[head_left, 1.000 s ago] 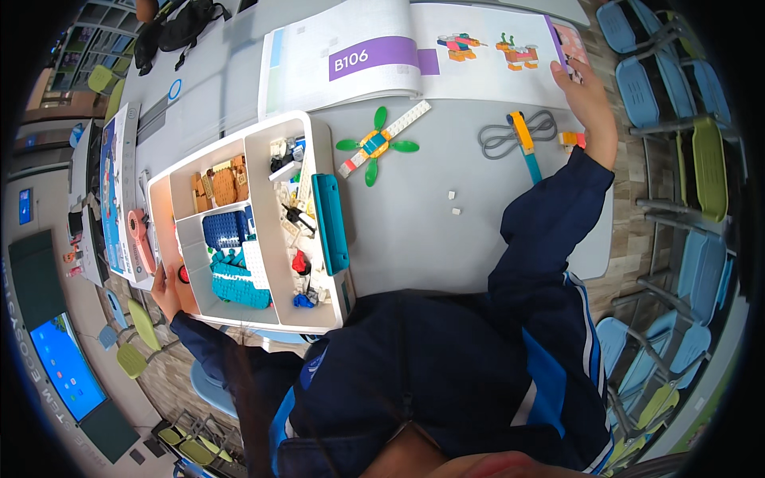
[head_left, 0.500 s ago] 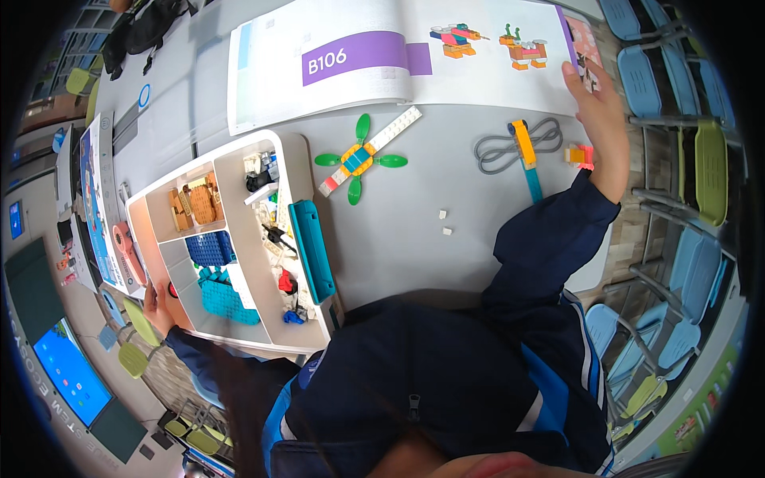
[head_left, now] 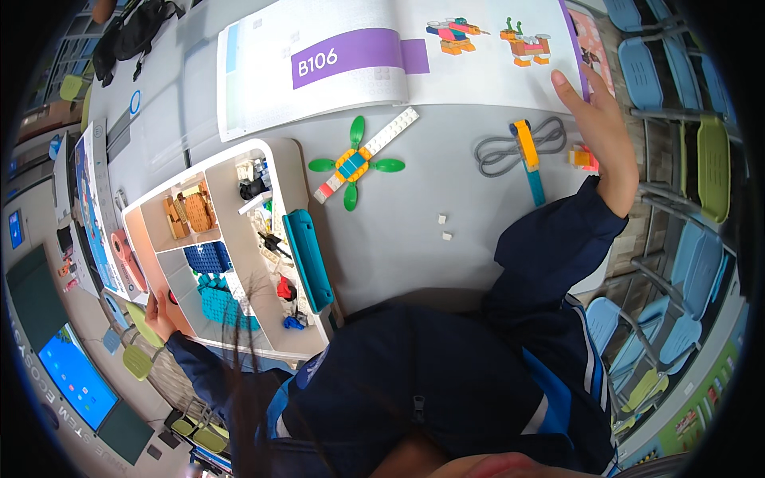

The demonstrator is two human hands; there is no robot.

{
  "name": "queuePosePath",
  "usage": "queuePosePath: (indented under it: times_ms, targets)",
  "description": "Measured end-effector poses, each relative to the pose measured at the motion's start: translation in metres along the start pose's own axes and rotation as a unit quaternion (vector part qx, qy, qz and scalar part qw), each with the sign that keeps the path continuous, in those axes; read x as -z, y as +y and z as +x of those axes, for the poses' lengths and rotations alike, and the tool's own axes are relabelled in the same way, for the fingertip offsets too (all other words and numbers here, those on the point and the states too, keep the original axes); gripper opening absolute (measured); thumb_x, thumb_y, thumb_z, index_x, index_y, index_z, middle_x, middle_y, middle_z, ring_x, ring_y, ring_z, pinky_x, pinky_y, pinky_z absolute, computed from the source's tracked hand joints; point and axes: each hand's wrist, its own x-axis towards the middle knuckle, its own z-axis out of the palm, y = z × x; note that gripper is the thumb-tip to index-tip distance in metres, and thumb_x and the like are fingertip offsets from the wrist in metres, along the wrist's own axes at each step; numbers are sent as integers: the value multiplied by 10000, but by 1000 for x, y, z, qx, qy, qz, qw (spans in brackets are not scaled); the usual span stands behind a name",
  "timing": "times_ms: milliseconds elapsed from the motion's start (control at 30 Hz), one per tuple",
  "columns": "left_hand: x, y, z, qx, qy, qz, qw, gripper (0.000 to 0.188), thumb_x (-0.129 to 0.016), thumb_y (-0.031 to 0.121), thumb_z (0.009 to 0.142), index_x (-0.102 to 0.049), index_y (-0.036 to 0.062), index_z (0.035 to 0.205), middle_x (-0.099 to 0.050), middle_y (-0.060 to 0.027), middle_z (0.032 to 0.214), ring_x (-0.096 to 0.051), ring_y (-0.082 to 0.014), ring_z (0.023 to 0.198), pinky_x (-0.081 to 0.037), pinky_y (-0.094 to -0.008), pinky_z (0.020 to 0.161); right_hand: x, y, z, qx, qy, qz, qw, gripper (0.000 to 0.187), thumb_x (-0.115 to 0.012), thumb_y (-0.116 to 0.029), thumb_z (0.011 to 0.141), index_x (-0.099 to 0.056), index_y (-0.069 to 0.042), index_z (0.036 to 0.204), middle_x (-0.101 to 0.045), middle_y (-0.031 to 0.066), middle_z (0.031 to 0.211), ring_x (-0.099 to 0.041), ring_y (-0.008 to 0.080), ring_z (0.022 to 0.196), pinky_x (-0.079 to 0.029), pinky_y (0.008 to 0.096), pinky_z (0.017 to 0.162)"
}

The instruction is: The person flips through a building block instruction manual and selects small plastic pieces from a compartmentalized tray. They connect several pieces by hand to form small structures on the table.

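Note:
My right hand (head_left: 599, 119) is at the right edge of an open picture booklet (head_left: 470, 88). Its thumb lies on the page and the other fingers reach past the purple edge, so the edge sits between them. At the lower left, my left hand (head_left: 161, 319) grips the outer rim of a white compartment tray (head_left: 275, 171) of building bricks. Below the booklet lies a brick model (head_left: 351, 165) with a white beam and green leaf blades. A yellow and teal brick piece (head_left: 526, 151) rests over a grey looped cord (head_left: 550, 139). Beside my right wrist is a small yellow and coral piece (head_left: 582, 158).
Two tiny white bricks (head_left: 445, 228) lie mid-table. A teal holder (head_left: 307, 259) is on the tray's right side. Left of the tray are a flat printed box (head_left: 94, 187) and a pink object (head_left: 126, 259). Blue and green chairs (head_left: 640, 73) stand along the right.
The view has shifted slightly, so the booklet and tray appear a little farther left. My right hand sits slightly lower along the booklet's edge. My left hand stays on the tray.

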Motion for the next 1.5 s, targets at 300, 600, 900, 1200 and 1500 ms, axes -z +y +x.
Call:
queuePosePath:
  times_ms: [300, 600, 900, 1200, 1500]
  targets:
    - [5, 4, -2, -20, 12, 36, 999, 446, -717, 207, 910, -626, -118, 1202, -692, -142, 1097, -634, -171, 994, -464, -281, 917, 15, -33, -13, -44, 55, 60, 996, 796, -741, -490, 800, -496, 4, 1374, -606, 256, 1223, -615, 318, 1097, -495, 385, 890]
    - [4, -6, 18, -54, -70, 74, 993, 261, -681, 214, 936, -653, -41, 980, -640, -33, 859, -546, -107, 805, -436, -258, 738, -20, -69, -7, 131, 213, 341, 906, 571, -767, -4, 795, -550, -24, 1322, -636, 176, 1211, -649, 138, 887, -519, 223, 748]
    - [-24, 7, -2, -90, -25, -11, 996, 225, -661, 192, 945, -636, -29, 973, -638, -32, 863, -554, -97, 794, -433, -242, 720, -145, -170, -88, 319, -176, 472, 803, 404, -669, -74, 878, -561, -16, 1263, -635, 154, 1139, -659, 300, 965, -515, 369, 815]
    - [-15, -1, -1, -117, 31, 85, 989, 246, -675, 218, 936, -637, -24, 951, -636, -27, 837, -543, -104, 766, -435, -259, 711, -129, -127, -45, 366, -35, 42, 929, 343, -662, -257, 894, -635, 11, 1107, -537, 217, 1304, -430, 398, 1290, -301, 653, 1068]
    - [-21, 11, -7, -132, -5, 123, 984, 225, -672, 184, 931, -628, -37, 935, -605, -8, 851, -490, -83, 773, -401, -235, 681, -141, -124, -49, 415, -80, 27, 906, 413, -712, -288, 844, -639, -15, 1146, -508, 184, 1382, -348, 374, 1395, -251, 669, 1091]
